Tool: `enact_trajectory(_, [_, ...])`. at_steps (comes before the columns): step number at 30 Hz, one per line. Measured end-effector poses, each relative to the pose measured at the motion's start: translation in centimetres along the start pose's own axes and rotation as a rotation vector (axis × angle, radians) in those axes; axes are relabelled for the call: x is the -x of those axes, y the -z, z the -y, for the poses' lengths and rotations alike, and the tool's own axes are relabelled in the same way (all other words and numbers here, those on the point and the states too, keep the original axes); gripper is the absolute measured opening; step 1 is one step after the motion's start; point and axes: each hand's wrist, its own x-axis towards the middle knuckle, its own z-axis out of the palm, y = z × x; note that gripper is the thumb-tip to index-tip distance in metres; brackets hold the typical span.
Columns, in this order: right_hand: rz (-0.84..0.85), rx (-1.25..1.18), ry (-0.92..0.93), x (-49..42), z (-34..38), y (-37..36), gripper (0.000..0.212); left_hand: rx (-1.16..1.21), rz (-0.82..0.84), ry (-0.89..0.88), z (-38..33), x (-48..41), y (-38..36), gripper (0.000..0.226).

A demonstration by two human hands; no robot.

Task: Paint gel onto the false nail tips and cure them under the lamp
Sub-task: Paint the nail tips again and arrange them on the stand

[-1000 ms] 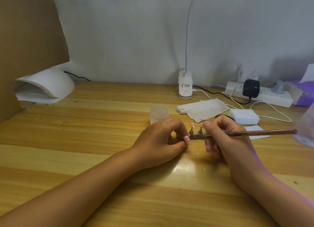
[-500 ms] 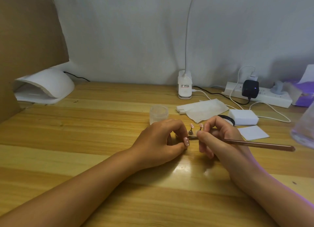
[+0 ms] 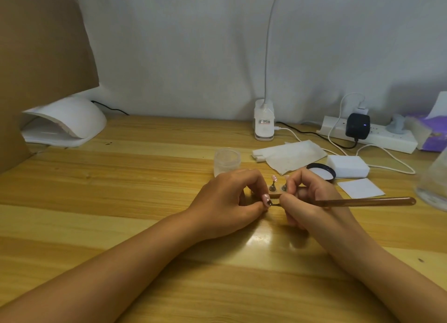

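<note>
On the left hand, curled thumb and forefinger pinch a small dark piece, too tiny to make out, and the brush tip touches it. The right hand pinches the brush near its head. Two false nail tips stand on pegs just behind those fingertips.
</note>
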Motion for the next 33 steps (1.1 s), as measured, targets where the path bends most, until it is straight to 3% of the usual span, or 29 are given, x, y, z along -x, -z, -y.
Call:
enact_trajectory(12, [-0.063,-0.076,-0.008,-0.14,-0.54,0.47,0.01,0.009,0.02,0.004,-0.33,0.0,0.23,0.01])
enact_trajectory(19, [-0.002,-0.025,0.007,-0.02,-0.3,0.19,0.011,-0.005,0.005,-0.019,-0.58,-0.03,0.24,0.008])
enact_trajectory(33, [-0.069,0.039,0.051,0.09,-0.05,0.1,0.022,-0.008,-0.007,-0.013,-0.56,0.05,0.16,0.007])
